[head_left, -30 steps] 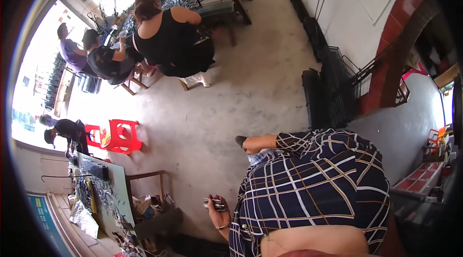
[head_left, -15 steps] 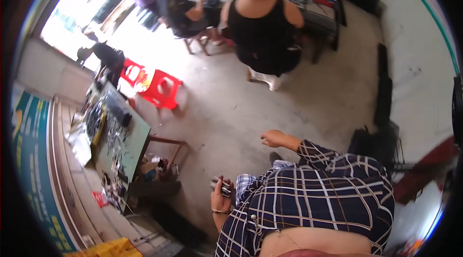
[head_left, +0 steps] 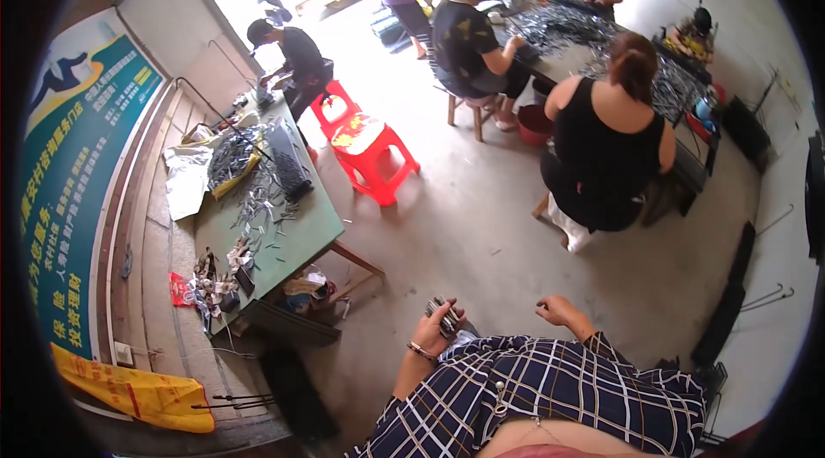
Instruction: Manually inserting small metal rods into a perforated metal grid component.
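My left hand (head_left: 430, 337) is closed round a bundle of short, narrow dark-and-silver pieces (head_left: 442, 313), held in front of my body above the floor. Their exact kind is too small to make out. To the right, my right hand (head_left: 561, 312) hangs with its fingers curled in, and no object shows in it. Closest to my left hand is a green-topped table (head_left: 296, 243), well apart from it. Loose dark strips (head_left: 265, 204) are scattered on that table, beside a black tray (head_left: 288, 161).
A red plastic chair (head_left: 374, 157) stands ahead. One person in a black tank top (head_left: 601, 149) sits ahead right at a table heaped with dark strips (head_left: 567, 27); several others work around it. Another person (head_left: 301, 63) is at the green table's far end. A red bucket (head_left: 534, 125) stands between seats.
My view has swung left and up, showing more of the green table and the far workers. The bundle stays in my left hand. My right hand now appears nearer the left one.
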Motion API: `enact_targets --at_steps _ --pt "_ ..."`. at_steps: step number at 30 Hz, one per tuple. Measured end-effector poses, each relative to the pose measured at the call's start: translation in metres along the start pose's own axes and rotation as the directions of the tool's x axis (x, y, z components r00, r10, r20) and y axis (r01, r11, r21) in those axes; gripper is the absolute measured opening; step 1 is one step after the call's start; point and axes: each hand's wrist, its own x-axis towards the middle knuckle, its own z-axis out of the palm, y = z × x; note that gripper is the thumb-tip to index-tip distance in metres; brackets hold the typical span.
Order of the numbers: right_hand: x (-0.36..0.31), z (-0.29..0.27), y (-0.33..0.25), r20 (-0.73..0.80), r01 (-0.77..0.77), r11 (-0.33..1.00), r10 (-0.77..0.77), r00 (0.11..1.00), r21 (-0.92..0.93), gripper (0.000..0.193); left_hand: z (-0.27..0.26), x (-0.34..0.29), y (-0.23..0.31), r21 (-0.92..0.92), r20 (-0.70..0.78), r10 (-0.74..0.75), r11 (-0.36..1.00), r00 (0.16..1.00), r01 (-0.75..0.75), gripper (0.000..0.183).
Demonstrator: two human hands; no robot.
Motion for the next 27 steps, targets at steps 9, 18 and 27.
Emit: enact_targets --at_steps 9,18,27 --pt "0.117 -0.018 -0.078 0.115 -0.024 1.0 0.025 0.993 -0.003 0.033 -0.022 0.031 0.094 0.032 -0.152 0.095 0.995 0.984 -0.091 0.025" --pt "0.276 -0.056 -0.089 0.248 0.119 0.99 -0.096 0.964 -0.079 0.034 -0.036 0.098 0.15 -0.098 -0.282 0.146 0.979 0.948 -0.179 0.024" --pt "0.455 -0.119 -0.108 0.28 0.348 0.918 -0.289 0.916 -0.191 0.033 0.014 0.193 0.242 -0.172 -0.363 0.243 0.931 0.9 -0.321 0.018"
